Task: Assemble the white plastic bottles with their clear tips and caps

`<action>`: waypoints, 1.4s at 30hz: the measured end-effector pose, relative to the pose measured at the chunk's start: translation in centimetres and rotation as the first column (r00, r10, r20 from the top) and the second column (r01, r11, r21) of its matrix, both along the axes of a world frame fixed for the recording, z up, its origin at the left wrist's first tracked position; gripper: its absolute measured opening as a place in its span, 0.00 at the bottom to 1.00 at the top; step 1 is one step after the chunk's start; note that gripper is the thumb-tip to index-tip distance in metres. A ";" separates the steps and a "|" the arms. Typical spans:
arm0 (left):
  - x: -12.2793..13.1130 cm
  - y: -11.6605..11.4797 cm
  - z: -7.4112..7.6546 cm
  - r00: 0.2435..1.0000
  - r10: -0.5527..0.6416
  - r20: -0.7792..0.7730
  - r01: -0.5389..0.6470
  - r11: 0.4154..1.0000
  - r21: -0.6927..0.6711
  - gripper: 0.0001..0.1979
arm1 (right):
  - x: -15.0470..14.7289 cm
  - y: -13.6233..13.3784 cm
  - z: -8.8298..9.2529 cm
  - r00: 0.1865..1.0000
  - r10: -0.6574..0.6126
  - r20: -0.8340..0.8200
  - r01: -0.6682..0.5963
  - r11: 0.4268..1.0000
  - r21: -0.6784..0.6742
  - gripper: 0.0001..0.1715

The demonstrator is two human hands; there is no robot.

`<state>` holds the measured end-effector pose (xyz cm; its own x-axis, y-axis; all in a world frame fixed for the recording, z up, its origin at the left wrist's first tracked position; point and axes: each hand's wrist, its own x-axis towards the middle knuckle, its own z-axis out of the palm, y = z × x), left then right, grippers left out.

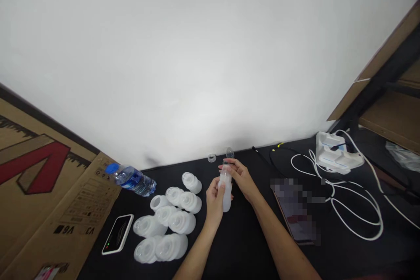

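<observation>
A translucent white bottle [226, 199] is held upright-looking above the black table, between both hands. My left hand [215, 197] is wrapped round its body. At the bottle's top, my right hand [239, 176] has its fingers bent round the neck, partly hiding it. Just beyond the fingers lie a clear ring [211, 157] and a small clear cap [230, 152] near the wall. Several similar white bottles [172, 247] stand grouped to the left of my left hand.
A water bottle [134, 180] with a blue cap lies left, above a white-framed device [117, 234]. Right are a pixelated phone-like object [293, 214], white cables [357, 235] and a white power strip [336, 155]. Cardboard [75, 210] borders the left side; a pale wall [210, 61] stands behind.
</observation>
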<state>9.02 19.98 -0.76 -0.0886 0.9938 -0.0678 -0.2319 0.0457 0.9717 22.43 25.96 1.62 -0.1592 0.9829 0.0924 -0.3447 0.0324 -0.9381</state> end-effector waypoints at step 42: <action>0.9 -2.1 -3.9 0.828 -0.019 -0.560 0.272 0.887 0.372 0.08 | -5.0 -5.6 1.3 0.677 -0.060 0.734 -0.244 0.922 0.300 0.25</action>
